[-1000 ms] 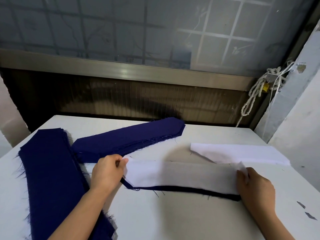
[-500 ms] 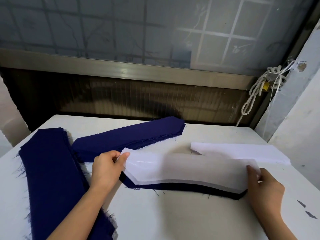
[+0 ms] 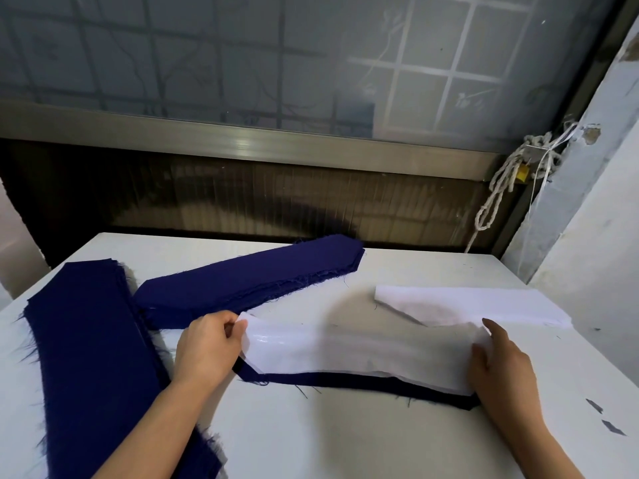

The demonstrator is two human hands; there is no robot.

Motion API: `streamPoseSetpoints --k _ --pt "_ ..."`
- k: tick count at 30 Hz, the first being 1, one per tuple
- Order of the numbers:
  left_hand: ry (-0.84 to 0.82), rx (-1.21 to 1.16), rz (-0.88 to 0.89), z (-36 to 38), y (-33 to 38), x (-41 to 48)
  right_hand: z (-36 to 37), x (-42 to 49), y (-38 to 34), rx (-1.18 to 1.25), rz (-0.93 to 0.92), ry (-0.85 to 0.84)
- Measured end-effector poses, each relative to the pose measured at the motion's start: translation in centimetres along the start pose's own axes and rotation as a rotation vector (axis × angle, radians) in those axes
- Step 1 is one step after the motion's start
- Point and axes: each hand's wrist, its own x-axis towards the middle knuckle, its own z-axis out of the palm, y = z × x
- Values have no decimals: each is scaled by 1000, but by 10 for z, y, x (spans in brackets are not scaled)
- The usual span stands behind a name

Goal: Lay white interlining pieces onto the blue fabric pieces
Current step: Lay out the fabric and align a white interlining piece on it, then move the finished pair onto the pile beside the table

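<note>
A long white interlining piece (image 3: 359,354) hangs slightly lifted over a dark blue fabric piece (image 3: 345,381) on the white table (image 3: 311,437). Only the blue piece's near edge shows under it. My left hand (image 3: 207,347) pinches the interlining's left end. My right hand (image 3: 501,368) holds its right end with fingers curled over the edge. A stack of white interlining pieces (image 3: 470,304) lies behind at the right.
Two piles of blue fabric pieces lie on the table: one long pile (image 3: 90,357) at the left, another (image 3: 249,281) slanting across the back. A wall (image 3: 594,271) borders the table's right side. A knotted rope (image 3: 501,188) hangs at the back right.
The interlining has been lifted off the blue piece and shifted; my right hand moved right and slightly toward me along its end, and the left end rose a little.
</note>
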Motion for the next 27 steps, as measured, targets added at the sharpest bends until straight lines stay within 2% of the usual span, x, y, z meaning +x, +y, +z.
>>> streamPoseSetpoints --k 4,9,11,14,19,27 --pt "17 -12 11 -1 0 0 2 2 0 38 16 0" --pt "110 -313 16 -4 4 -1 -3 -2 3 301 141 140" --pt "110 -326 -1 -5 5 -1 -5 -2 3 321 157 153" --pt "109 -214 -5 -6 3 -2 -6 -2 2 252 139 111" --pt "25 164 49 -4 0 -4 -1 -3 -4 -34 23 -52" --pt "52 217 56 -5 3 -3 -1 -3 -3 -75 45 -37"
